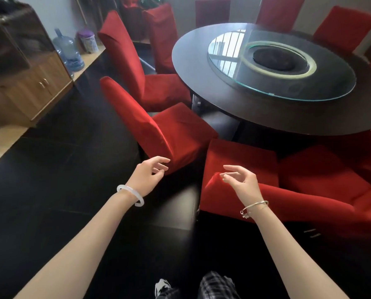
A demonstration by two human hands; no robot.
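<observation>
Both hands are stretched forward over the dark floor (57, 173), and neither is holding anything. The left hand (148, 174) is released, with its fingers loosely curled and spread. Its fingertips (166, 160) are at the lower near corner of the left red chair (180, 126), just against the edge of the cloth cover. Whether they touch the cover cannot be told. This chair stands at an angle, with its back toward the left and its seat toward the round tabletop (193, 87).

The right hand (242, 180) is also relaxed and grasps nothing. Its thumb and forefinger are a little apart and point left. Those fingertips (224, 175) are just beside the top left corner of the back of the near red chair (245, 155). Contact is not clear here either. This chair stands straight ahead of the person, with its back toward them and its seat pushed under the edge of the tabletop. The two chairs stand close together, with a narrow strip of floor between them, and the hands are on either side of that gap.

A white bangle (130, 194) sits on the left wrist and a thin silver bracelet (254, 207) on the right. A glass turntable (223, 46) lies on the tabletop. More red chairs ring the tabletop. A wooden cabinet (35, 87) stands far to the left, with water bottles (68, 50) beyond it.
</observation>
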